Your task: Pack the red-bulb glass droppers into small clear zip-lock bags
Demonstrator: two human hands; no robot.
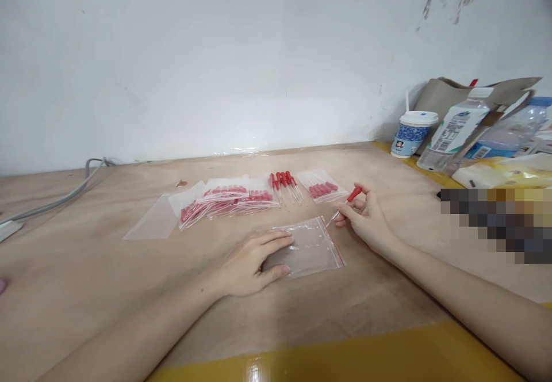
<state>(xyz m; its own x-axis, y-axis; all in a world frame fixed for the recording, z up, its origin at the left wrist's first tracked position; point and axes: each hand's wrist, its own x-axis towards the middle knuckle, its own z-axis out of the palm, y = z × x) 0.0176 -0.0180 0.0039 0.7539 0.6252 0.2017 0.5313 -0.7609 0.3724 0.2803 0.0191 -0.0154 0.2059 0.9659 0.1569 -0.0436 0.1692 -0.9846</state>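
Note:
A clear zip bag [304, 247] with a red line along its mouth lies flat on the table. Fingers spread, my left hand [254, 261] rests on the bag's left part. At the bag's upper right corner, my right hand [364, 215] is closed on a glass dropper [354, 194] with a red rubber bulb; its thin tip points down-left towards the bag mouth. I cannot tell whether the tip is inside. Behind the bag, several loose droppers [283, 180] lie side by side. Packed bags of red-bulbed droppers [224, 195] overlap to their left, and another packed bag [322, 187] sits to their right.
An unfilled-looking bag [153, 221] lies at the left, near a grey cable [69, 191]. On the right stand a paper cup [409, 134], a plastic bottle [455, 129] and a grey bag [440, 97]. Yellow tape [345, 350] runs along the front edge; a wall rises behind.

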